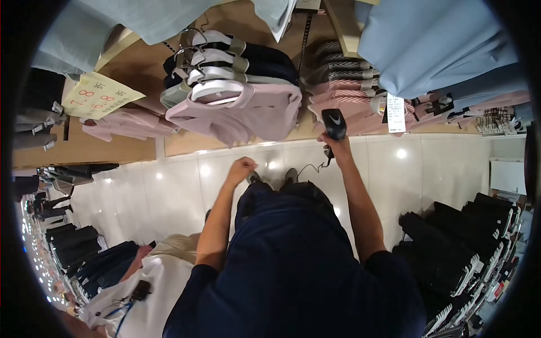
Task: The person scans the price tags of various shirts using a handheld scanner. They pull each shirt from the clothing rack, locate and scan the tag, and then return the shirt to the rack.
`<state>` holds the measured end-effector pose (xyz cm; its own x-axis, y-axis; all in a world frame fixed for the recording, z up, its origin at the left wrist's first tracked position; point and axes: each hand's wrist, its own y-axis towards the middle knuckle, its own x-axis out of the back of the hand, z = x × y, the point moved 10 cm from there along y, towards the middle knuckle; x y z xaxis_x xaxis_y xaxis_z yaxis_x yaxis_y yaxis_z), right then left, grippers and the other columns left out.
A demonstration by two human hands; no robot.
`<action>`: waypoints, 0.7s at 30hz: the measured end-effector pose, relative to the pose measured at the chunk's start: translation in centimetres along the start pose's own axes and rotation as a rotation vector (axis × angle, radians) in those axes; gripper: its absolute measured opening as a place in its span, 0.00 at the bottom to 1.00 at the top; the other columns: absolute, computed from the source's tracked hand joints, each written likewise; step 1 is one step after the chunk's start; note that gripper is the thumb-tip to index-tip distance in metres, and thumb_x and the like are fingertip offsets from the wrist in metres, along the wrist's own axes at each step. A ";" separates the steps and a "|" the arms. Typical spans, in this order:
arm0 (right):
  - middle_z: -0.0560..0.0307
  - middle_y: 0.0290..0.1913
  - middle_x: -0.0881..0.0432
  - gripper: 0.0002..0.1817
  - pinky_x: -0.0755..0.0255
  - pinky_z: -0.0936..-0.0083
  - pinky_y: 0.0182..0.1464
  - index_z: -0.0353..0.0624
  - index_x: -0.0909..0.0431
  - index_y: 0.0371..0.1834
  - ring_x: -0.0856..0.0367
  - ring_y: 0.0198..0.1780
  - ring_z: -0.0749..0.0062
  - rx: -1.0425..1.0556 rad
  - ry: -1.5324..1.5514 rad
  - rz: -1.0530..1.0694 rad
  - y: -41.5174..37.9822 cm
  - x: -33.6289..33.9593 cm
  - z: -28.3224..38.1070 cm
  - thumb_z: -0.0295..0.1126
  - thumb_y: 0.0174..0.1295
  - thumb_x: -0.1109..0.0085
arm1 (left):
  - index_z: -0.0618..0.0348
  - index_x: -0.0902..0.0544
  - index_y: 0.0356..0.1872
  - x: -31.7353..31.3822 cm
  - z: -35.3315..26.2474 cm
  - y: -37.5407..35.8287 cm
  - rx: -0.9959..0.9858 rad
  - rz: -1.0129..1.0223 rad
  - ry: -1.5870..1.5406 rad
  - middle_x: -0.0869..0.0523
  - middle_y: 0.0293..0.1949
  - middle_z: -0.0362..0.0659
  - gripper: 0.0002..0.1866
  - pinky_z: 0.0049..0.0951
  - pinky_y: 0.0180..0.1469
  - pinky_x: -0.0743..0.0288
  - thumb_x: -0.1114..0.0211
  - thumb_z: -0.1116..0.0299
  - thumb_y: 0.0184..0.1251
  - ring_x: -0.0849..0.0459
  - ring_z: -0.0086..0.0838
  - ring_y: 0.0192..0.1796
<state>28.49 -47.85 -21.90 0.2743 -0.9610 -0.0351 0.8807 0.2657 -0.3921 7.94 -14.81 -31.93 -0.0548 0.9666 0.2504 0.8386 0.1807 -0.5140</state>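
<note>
My right hand (338,149) grips a black handheld barcode scanner (334,126) by its handle, with the head pointing toward the garments. A thin coiled cable (313,167) trails from the handle. My left hand (242,170) hangs over the floor with its fingers curled together; whether anything is in them is hidden. Ahead of it, a pink knit top (242,115) hangs on a white hanger (218,90), in front of several grey, white and dark tops. To the right is a row of pink and striped garments (352,93), close to the scanner.
A yellow sign (101,94) with red numbers stands at the left. Blue garments (434,45) hang at upper right beside a white paper tag (396,112). Racks of dark trousers (445,242) stand behind me. A person in a white shirt (152,293) is close on my left.
</note>
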 end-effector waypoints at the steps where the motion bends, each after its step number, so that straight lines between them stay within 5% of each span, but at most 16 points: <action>1: 0.59 0.36 0.13 0.10 0.23 0.78 0.36 0.39 0.18 0.42 0.12 0.39 0.74 0.011 0.004 -0.014 -0.2 0.5 0.6 0.29 0.60 0.29 | 0.58 0.15 0.37 -2.4 0.0 2.5 -0.170 0.001 0.108 0.14 0.33 0.38 0.12 0.25 0.29 0.26 0.25 0.62 0.62 0.16 0.22 0.34; 2: 0.59 0.36 0.13 0.10 0.23 0.78 0.36 0.39 0.18 0.42 0.12 0.39 0.74 0.014 0.009 -0.031 -0.8 1.2 0.6 0.29 0.60 0.29 | 0.61 0.16 0.39 -3.8 -3.5 2.9 -0.279 -0.037 0.266 0.14 0.31 0.40 0.15 0.25 0.30 0.24 0.24 0.61 0.62 0.16 0.23 0.32; 5: 0.59 0.35 0.13 0.11 0.23 0.77 0.37 0.38 0.18 0.42 0.12 0.39 0.73 -0.012 -0.056 -0.078 -3.7 3.1 -0.1 0.29 0.60 0.29 | 0.62 0.17 0.42 -6.5 -5.7 6.7 0.019 0.059 0.133 0.13 0.34 0.42 0.18 0.26 0.40 0.21 0.24 0.59 0.61 0.16 0.24 0.37; 8: 0.58 0.34 0.13 0.12 0.22 0.76 0.36 0.38 0.18 0.43 0.12 0.38 0.73 -0.031 -0.125 -0.107 -6.6 5.2 -2.0 0.31 0.59 0.29 | 0.59 0.18 0.47 -5.9 -4.8 11.3 0.039 -0.019 0.330 0.12 0.38 0.46 0.19 0.34 0.47 0.20 0.26 0.57 0.62 0.13 0.32 0.43; 12: 0.57 0.33 0.13 0.12 0.21 0.75 0.36 0.37 0.16 0.39 0.12 0.37 0.73 -0.115 -0.225 -0.127 -10.9 7.4 -6.1 0.34 0.58 0.28 | 0.53 0.26 0.64 -8.0 -6.4 11.7 -0.114 0.061 1.056 0.12 0.47 0.56 0.27 0.49 0.49 0.19 0.33 0.59 0.65 0.14 0.51 0.52; 15: 0.56 0.32 0.12 0.13 0.21 0.74 0.36 0.37 0.16 0.37 0.12 0.37 0.73 -0.188 -0.234 -0.136 -13.5 8.1 -7.8 0.35 0.57 0.27 | 0.50 0.32 0.71 -11.2 -10.4 13.1 -0.266 0.180 1.117 0.12 0.50 0.55 0.28 0.47 0.51 0.18 0.40 0.64 0.69 0.12 0.50 0.50; 18: 0.56 0.31 0.13 0.14 0.22 0.75 0.35 0.36 0.17 0.36 0.14 0.34 0.75 -0.222 -0.164 -0.171 -15.3 7.7 -9.1 0.35 0.56 0.26 | 0.55 0.29 0.68 -12.3 -10.4 17.0 -0.129 0.184 1.141 0.15 0.54 0.59 0.26 0.49 0.56 0.20 0.42 0.67 0.69 0.14 0.51 0.54; 21: 0.57 0.31 0.13 0.16 0.23 0.74 0.35 0.36 0.18 0.38 0.15 0.33 0.76 -0.198 -0.186 -0.170 -15.7 7.5 -10.2 0.33 0.54 0.23 | 0.62 0.30 0.67 -11.9 -4.5 21.8 -0.123 0.150 1.251 0.13 0.51 0.56 0.24 0.49 0.52 0.18 0.44 0.71 0.70 0.12 0.50 0.51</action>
<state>12.75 -59.99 -25.37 0.2114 -0.9549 0.2083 0.8327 0.0644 -0.5500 29.35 -23.16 -42.39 0.5370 0.1321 0.8331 0.8404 0.0016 -0.5420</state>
